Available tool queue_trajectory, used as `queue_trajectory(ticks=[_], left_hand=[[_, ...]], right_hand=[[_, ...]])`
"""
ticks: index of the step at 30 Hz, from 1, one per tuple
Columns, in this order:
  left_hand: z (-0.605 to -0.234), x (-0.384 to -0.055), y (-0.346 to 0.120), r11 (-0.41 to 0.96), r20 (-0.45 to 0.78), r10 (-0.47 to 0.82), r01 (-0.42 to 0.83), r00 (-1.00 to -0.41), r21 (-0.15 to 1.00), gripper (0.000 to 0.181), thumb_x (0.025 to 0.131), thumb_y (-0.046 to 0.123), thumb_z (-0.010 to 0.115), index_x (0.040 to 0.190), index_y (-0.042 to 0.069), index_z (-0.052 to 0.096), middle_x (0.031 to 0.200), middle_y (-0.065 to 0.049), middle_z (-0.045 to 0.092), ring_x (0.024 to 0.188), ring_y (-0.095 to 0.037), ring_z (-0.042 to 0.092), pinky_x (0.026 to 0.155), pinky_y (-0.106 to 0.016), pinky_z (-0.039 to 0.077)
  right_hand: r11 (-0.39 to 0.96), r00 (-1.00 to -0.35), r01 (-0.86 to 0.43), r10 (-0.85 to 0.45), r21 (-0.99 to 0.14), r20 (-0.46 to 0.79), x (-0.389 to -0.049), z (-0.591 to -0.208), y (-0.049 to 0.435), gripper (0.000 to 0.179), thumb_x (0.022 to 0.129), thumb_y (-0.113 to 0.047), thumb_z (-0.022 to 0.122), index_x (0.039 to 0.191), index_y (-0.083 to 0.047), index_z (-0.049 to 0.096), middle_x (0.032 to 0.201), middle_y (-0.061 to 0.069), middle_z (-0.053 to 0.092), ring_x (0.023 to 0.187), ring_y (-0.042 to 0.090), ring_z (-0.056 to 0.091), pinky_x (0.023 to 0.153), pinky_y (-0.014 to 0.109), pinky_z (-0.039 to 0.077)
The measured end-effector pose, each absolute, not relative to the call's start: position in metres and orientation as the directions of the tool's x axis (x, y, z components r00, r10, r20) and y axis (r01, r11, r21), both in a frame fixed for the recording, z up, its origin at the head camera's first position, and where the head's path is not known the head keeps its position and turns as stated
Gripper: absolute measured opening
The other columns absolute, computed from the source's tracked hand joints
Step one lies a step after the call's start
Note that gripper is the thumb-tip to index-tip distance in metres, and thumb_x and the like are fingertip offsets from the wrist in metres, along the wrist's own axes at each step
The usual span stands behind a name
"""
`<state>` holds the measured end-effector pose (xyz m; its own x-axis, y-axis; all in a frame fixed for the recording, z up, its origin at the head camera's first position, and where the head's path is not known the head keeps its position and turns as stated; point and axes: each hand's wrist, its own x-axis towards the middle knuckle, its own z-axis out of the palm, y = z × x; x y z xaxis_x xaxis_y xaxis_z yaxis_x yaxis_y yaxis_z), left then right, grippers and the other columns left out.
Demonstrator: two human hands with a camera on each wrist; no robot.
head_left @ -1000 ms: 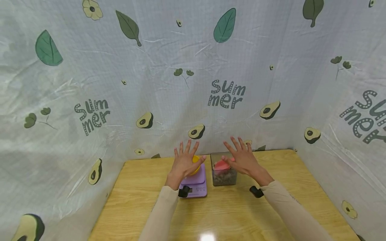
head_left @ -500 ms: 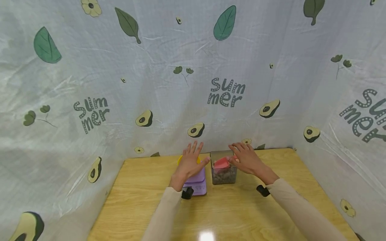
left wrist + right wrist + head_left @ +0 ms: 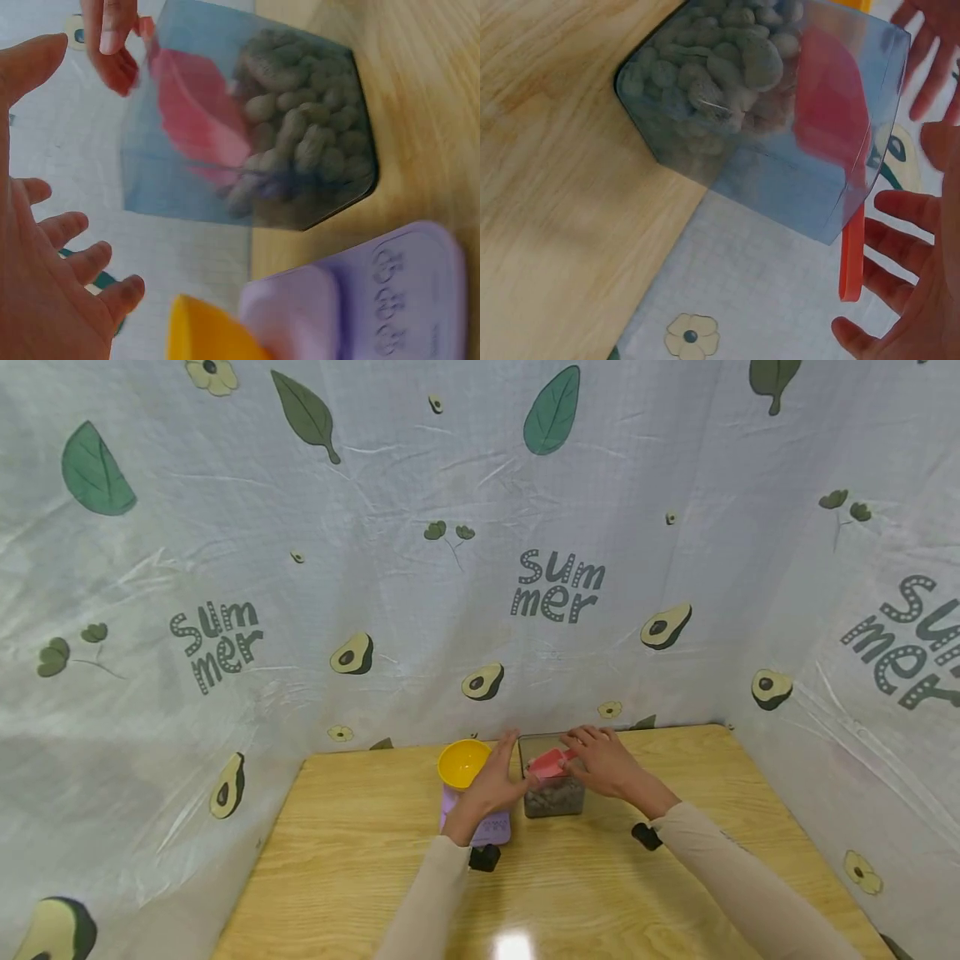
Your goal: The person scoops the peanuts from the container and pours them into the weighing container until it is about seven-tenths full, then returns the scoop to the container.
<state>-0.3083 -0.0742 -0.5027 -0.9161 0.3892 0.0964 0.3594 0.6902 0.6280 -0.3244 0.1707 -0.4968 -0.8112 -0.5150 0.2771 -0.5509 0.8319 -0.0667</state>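
Observation:
A clear plastic box (image 3: 787, 191) holds what look like unshelled peanuts (image 3: 315, 142). A pinkish-red scoop (image 3: 546, 765) leans inside it, its handle (image 3: 851, 262) sticking out past the rim on the right. My right hand (image 3: 606, 766) is at that handle, its fingers spread loosely beside it in the right wrist view and not wrapped round it. My left hand (image 3: 493, 787) hovers at the box's left side with fingers apart, holding nothing. Left of the box, a yellow bowl (image 3: 462, 763) stands on a purple kitchen scale (image 3: 491, 832), which the left hand partly covers.
The wooden table (image 3: 337, 843) ends at a white printed cloth (image 3: 405, 610) that hangs behind it and on both sides. Box and scale stand side by side near the back edge. Bare wood lies in front and to the right.
My left hand has moved right, from over the bowl and scale to the box's left side, uncovering the bowl. My right hand has lowered to the scoop handle, its fingers less spread.

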Motion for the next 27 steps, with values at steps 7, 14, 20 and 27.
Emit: queue_trajectory(ticks=[7,14,20,27], left_hand=[[-0.516,-0.313,-0.072,0.654,0.077,0.362,0.312,-0.929,0.69,0.097,0.086,0.056,0.065,0.158,0.017,0.013,0.164,-0.012,0.018,0.147,-0.035,0.03,0.117,-0.053,0.033],[-0.525,-0.317,-0.065,0.596,0.046,0.356,0.265,-0.934,0.758,0.099,0.087,0.05,0.067,0.159,0.014,0.01,0.164,-0.016,0.018,0.148,-0.037,0.028,0.117,-0.055,0.03],[-0.529,-0.319,-0.06,0.601,0.018,0.343,0.234,-0.939,0.765,0.102,0.086,0.052,0.067,0.159,0.015,0.007,0.164,-0.015,0.016,0.147,-0.038,0.03,0.116,-0.055,0.032],[-0.529,-0.321,-0.061,0.593,0.017,0.357,0.241,-0.934,0.768,0.105,0.085,0.062,0.064,0.159,0.015,0.007,0.165,-0.015,0.015,0.147,-0.038,0.03,0.116,-0.055,0.033]], right_hand=[[0.843,-0.811,-0.537,-0.507,-0.031,0.292,-0.336,-0.503,0.171,0.042,0.093,-0.031,0.067,0.13,-0.011,0.061,0.131,0.009,0.061,0.124,0.031,0.052,0.099,0.06,0.041],[0.843,-0.812,-0.536,-0.531,0.05,0.242,-0.34,-0.504,0.168,0.026,0.092,-0.031,0.069,0.115,-0.018,0.069,0.12,0.005,0.063,0.116,0.029,0.053,0.092,0.058,0.044],[0.808,-0.76,-0.581,-0.58,0.093,0.292,-0.34,-0.505,0.168,0.017,0.091,-0.025,0.07,0.106,-0.017,0.07,0.113,0.003,0.064,0.111,0.026,0.055,0.085,0.054,0.046],[0.81,-0.762,-0.58,-0.578,0.09,0.29,-0.335,-0.503,0.169,0.014,0.095,-0.015,0.064,0.109,-0.011,0.062,0.108,0.006,0.065,0.102,0.026,0.059,0.079,0.046,0.046]])
